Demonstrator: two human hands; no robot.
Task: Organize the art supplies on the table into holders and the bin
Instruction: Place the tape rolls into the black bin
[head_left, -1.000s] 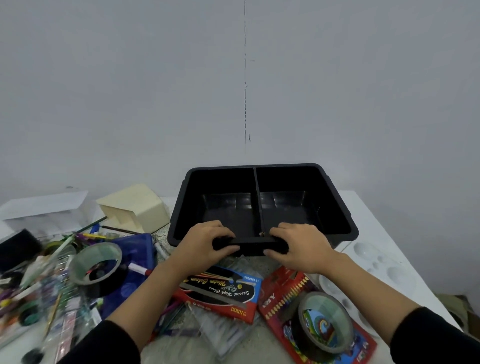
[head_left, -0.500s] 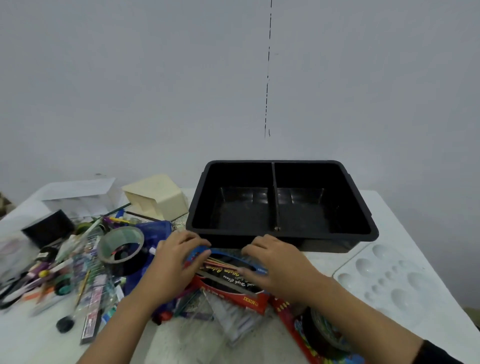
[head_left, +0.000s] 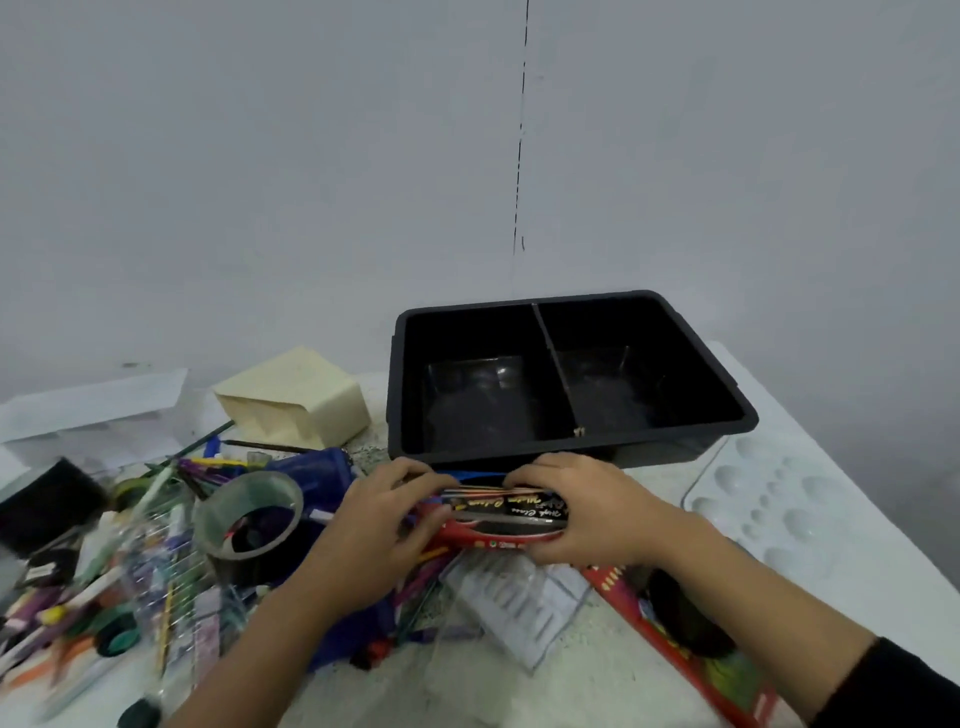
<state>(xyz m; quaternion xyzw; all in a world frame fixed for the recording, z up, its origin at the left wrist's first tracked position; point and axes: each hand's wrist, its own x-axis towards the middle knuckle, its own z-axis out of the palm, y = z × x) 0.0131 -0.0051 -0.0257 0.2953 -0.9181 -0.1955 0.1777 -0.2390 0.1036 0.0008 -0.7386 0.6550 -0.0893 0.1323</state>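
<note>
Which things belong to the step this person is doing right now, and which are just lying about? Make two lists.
In use:
left hand and right hand, both gripping the black-and-red pack
black bin, just beyond the pack

Lying about:
tape roll
cream box
white palette
red pencil box
loose pens

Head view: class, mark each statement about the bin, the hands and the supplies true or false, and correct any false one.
1. A divider splits the black bin into two compartments. True.
2. The left hand and the right hand both hold the red-and-black box. True.
3. The red-and-black box lies inside the bin. False: it is held in front of the bin, outside it.
4. The white palette lies left of the bin. False: it lies to the bin's right.
</note>
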